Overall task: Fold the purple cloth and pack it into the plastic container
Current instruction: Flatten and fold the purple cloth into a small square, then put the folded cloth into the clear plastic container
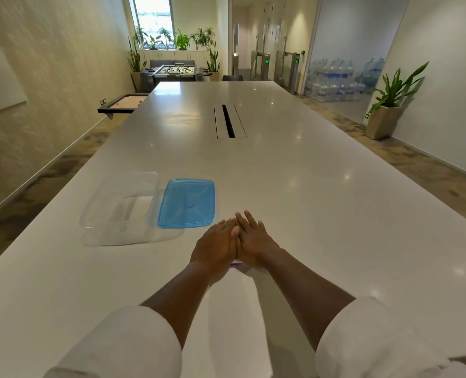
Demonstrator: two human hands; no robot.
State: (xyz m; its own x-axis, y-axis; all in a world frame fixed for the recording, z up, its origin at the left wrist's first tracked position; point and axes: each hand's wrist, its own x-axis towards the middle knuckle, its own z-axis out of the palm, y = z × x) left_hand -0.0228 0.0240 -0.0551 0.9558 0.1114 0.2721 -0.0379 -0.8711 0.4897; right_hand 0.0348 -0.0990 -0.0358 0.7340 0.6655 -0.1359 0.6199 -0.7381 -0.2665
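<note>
My left hand [217, 244] and my right hand [253, 238] lie flat side by side on the white table [308, 186], fingers stretched forward and touching each other. Under the palms only a small sliver of the purple cloth [236, 265] shows at the wrists; the rest is hidden. The clear plastic container [117, 211] stands to the front left of my hands, with nothing visible inside. Its blue lid [187, 203] lies flat beside it on the right, just ahead of my left fingertips.
A cable slot [229, 121] runs along the table's middle, farther away. The table's left edge passes close to the container. A potted plant [390, 105] stands by the right wall, and a foosball table [176, 70] beyond the far end.
</note>
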